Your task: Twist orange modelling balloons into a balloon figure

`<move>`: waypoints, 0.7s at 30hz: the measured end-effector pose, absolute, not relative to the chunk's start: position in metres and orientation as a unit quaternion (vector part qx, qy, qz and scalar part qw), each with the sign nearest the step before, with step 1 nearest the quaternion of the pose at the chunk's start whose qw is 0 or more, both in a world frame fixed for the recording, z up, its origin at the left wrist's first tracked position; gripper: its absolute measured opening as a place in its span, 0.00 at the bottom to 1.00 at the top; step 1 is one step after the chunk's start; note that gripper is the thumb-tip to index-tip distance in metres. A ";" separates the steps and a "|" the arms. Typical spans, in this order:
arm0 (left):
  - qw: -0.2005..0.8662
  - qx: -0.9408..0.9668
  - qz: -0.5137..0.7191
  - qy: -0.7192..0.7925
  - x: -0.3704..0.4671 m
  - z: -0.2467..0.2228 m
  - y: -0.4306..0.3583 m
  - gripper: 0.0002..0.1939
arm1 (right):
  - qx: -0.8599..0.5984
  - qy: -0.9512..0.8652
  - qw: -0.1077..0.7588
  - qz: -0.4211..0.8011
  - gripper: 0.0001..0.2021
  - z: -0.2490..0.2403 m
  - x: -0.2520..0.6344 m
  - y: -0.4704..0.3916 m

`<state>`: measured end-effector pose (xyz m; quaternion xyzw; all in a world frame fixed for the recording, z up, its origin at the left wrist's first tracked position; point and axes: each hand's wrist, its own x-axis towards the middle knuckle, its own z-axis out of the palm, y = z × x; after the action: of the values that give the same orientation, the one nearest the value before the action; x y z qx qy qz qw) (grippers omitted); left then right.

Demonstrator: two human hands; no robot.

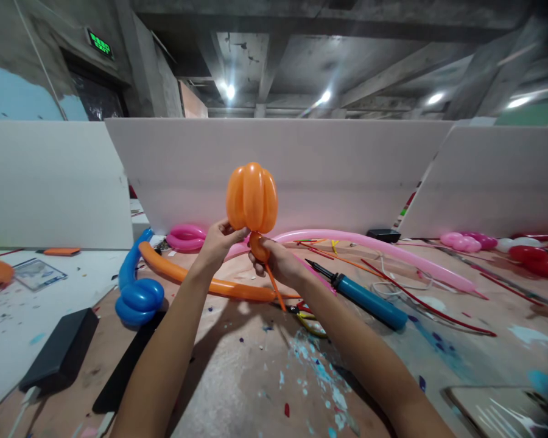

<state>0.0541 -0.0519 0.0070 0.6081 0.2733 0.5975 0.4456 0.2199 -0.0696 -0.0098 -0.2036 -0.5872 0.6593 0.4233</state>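
An orange balloon shape with several upright lobes stands above both hands, at the middle of the view. My left hand is closed at its lower left edge, thumb and fingers pinching the balloon's base. Just below, my right hand is wrapped round a small orange bubble of the same balloon. A thin uninflated orange tail hangs down from that bubble. Behind the wrists, a long orange balloon lies on the table, and a long pink balloon curves off to the right.
A blue hand pump and yellow-handled scissors lie right of centre. At the left are a twisted blue balloon and a black power bank. A phone rests at the lower right. White panels stand behind.
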 end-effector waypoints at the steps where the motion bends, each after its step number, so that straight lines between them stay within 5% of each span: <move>1: 0.445 0.620 0.587 0.272 0.055 0.008 -0.053 0.20 | -0.206 -0.589 0.442 0.645 0.17 -0.011 0.220 -0.068; 9: 0.375 0.630 0.619 0.282 0.043 0.013 -0.053 0.44 | -0.294 -0.638 0.534 0.470 0.17 -0.014 0.230 -0.052; 15: 0.396 0.590 0.631 0.311 0.041 0.011 -0.049 0.34 | -0.341 -0.681 0.520 0.386 0.21 -0.017 0.233 -0.051; 21: 0.406 0.537 0.672 0.309 0.048 0.010 -0.048 0.41 | -0.351 -0.712 0.501 0.346 0.33 -0.027 0.234 -0.042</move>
<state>0.0481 -0.0480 0.0097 0.5374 0.3089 0.6716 0.4059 0.2343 -0.0419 -0.0272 -0.3507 -0.7119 0.3457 0.5007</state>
